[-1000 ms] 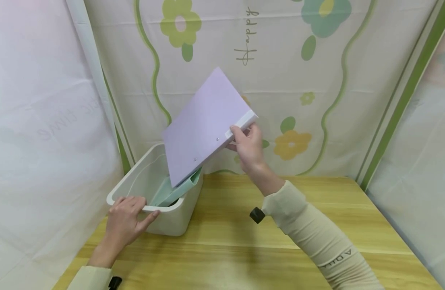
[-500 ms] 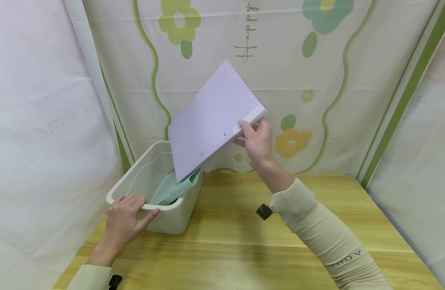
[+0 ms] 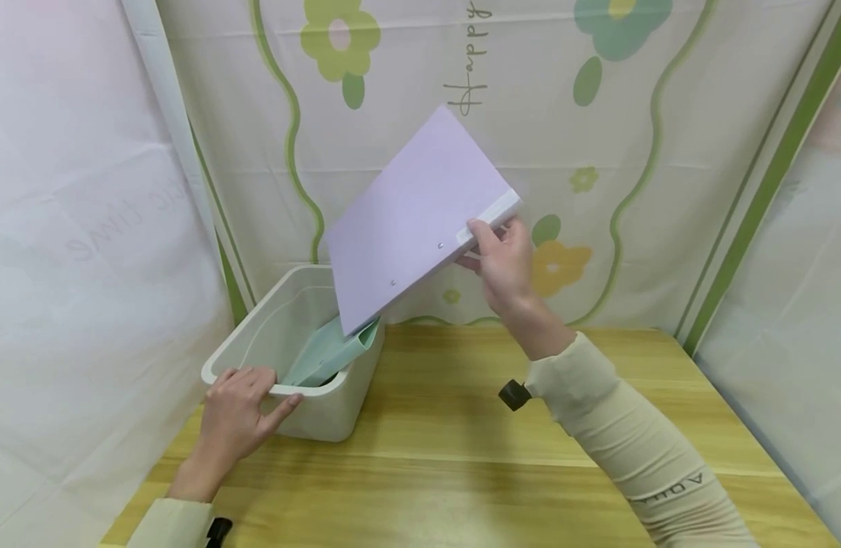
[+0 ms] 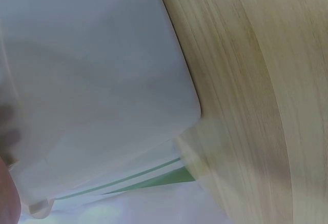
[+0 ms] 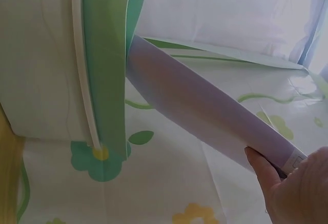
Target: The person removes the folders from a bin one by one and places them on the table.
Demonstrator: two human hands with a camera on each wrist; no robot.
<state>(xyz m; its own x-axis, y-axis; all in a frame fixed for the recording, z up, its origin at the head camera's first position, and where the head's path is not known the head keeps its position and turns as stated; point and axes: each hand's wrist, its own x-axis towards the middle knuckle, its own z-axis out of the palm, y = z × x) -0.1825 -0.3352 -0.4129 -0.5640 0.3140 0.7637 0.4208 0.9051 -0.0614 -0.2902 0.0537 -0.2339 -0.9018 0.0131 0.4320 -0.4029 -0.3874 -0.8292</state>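
Observation:
In the head view a lilac ring binder [image 3: 413, 217] with a white spine label is tilted in the air above the right end of a white plastic bin [image 3: 352, 403]. My right hand [image 3: 505, 262] grips it by the spine, thumb on the near cover and fingers behind. Its lower corner overlaps a mint green binder [image 3: 331, 352] that leans inside the bin and pokes up over the rim. My left hand [image 3: 235, 415] holds the bin's near rim, fingers over the edge and thumb along the outside. The right wrist view shows the green binder [image 5: 105, 70] standing out past the rim.
The bin stands at the left of a wooden table [image 3: 475, 487]. A white curtain [image 3: 543, 137] with printed flowers hangs behind the table's back edge, and more white cloth [image 3: 91, 228] closes off the left side.
My right hand has moved up and to the right, carrying the lilac binder with it. The left hand stays on the rim, and the green binder has hardly moved.

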